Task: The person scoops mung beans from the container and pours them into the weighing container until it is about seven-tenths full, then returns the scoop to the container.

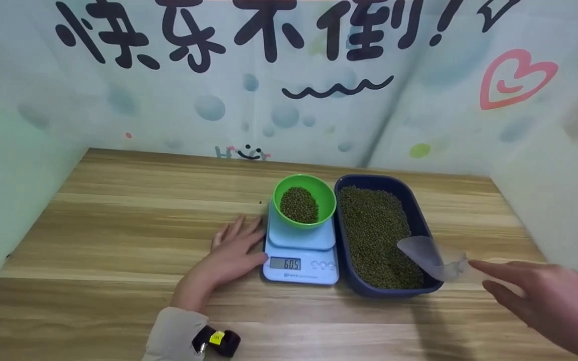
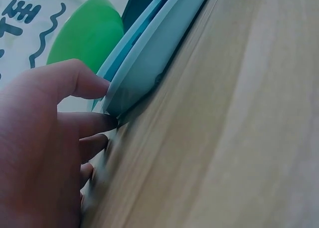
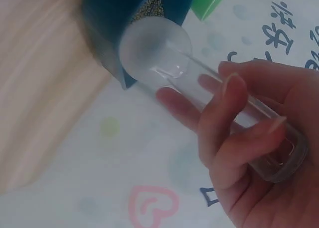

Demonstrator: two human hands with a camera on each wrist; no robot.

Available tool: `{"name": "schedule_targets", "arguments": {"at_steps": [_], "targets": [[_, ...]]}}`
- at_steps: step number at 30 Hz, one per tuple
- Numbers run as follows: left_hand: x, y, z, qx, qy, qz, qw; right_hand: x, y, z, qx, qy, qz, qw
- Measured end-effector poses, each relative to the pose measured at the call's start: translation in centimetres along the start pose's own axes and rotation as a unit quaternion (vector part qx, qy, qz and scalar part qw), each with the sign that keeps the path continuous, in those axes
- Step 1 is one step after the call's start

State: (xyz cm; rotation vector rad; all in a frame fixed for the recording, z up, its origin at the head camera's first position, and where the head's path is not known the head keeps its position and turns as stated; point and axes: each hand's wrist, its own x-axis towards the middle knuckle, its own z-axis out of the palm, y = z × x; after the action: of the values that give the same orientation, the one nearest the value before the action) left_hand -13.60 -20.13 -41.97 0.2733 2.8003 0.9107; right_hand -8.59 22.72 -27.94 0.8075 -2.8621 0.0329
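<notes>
- One scoop [image 1: 427,259] in right hand [image 1: 552,296], fingers curled round the handle; blade over the rim of the tub [image 1: 414,200], left of that grip.
- Left hand [image 1: 234,255] isn't gripping: fingers spread, thumb touching scale [image 1: 301,238], just right of it.
- Bowl [image 1: 327,200] with grains [image 1: 299,205] sits on scale, ahead and right of left hand.
- Risks: thumb pressure could skew the reading; scoop tipping outside the rim could spill, if loaded.

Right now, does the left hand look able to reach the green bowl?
Most likely yes. The left hand lies beside the scale, thumb at its edge, and the bowl sits on the scale's plate; no other object appears to block its left side.
</notes>
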Motion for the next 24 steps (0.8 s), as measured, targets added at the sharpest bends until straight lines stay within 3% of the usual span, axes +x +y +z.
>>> {"name": "schedule_targets", "arguments": {"at_steps": [5, 10, 14, 24], "targets": [[0.1, 0.0, 0.1, 0.0, 0.0, -0.001, 1.0, 2.4, -0.2, -1.4, -0.003, -0.111, 0.029, 0.9934], [0.1, 0.1, 0.1, -0.002, 0.002, -0.005, 1.0, 4.8, -0.7, -1.5, 0.042, -0.186, 0.033, 0.9811], [0.1, 0.2, -0.1, -0.003, 0.001, -0.002, 1.0, 5.7, -1.2, -0.6, 0.049, -0.171, 0.035, 0.9834], [0.1, 0.0, 0.0, -0.01, 0.005, -0.008, 0.9999, 5.1, -1.6, 3.2, 0.056, -0.083, 0.035, 0.9943]]}}
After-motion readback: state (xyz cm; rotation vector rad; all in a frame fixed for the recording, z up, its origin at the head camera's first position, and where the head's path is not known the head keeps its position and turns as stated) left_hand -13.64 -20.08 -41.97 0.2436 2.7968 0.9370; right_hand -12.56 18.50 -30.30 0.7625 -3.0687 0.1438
